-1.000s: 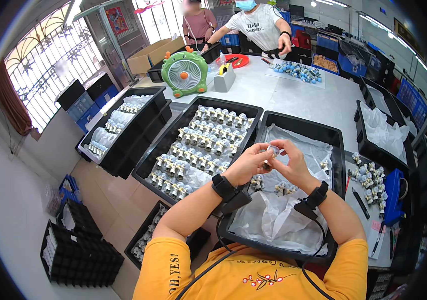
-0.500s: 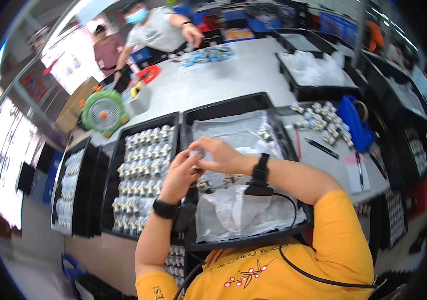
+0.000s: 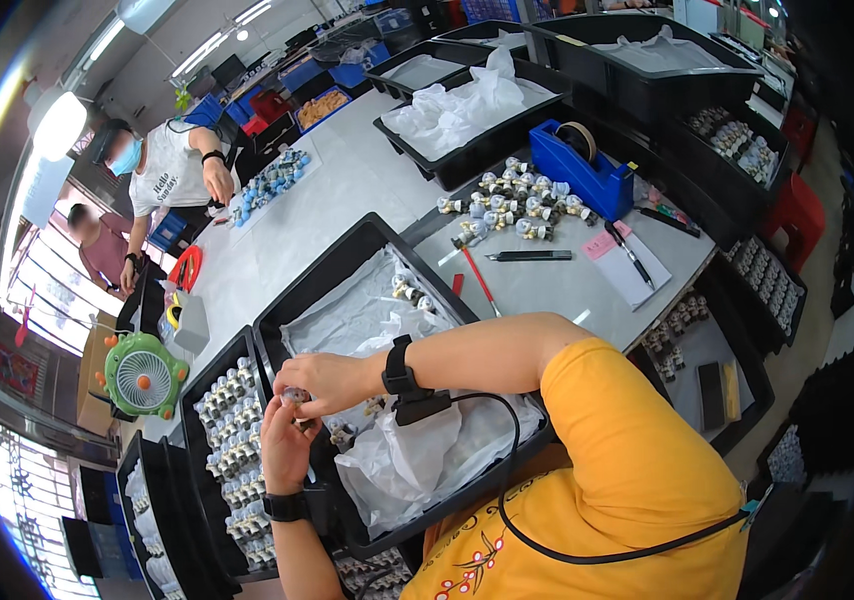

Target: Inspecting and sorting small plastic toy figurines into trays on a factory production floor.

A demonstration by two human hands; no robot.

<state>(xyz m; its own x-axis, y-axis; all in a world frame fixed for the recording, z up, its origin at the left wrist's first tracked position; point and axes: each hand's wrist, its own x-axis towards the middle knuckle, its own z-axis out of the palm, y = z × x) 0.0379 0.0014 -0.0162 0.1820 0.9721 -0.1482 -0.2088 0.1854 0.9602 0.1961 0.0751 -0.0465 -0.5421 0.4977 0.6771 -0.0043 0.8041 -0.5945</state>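
Note:
Both hands meet over the left side of a black tray (image 3: 372,228) lined with white tissue paper. Between the fingertips is a small figurine (image 3: 295,396) with a rounded greyish top; the fingers cover most of it. My left hand (image 3: 287,448) grips it from below, fingers closed. My right hand (image 3: 325,382) pinches it from above, with the wrist bent over the tray. Crumpled white tissue paper (image 3: 402,450) lies in the tray's near part. A few similar figurines (image 3: 412,293) rest at its far right, and others (image 3: 342,432) lie beside my hands, partly hidden.
Left of the tray, another black tray (image 3: 192,420) holds rows of figurines. A green fan (image 3: 144,377) stands beyond it. To the right are a figurine pile (image 3: 517,200), a blue tape dispenser (image 3: 582,170), a cutter knife (image 3: 529,256) and a notepad (image 3: 627,262). A co-worker (image 3: 172,165) works across the table.
The view has swung to the right, so the table and trays sit further left and tilted. Both hands stay together on the small figurine. The co-worker's arm has shifted slightly.

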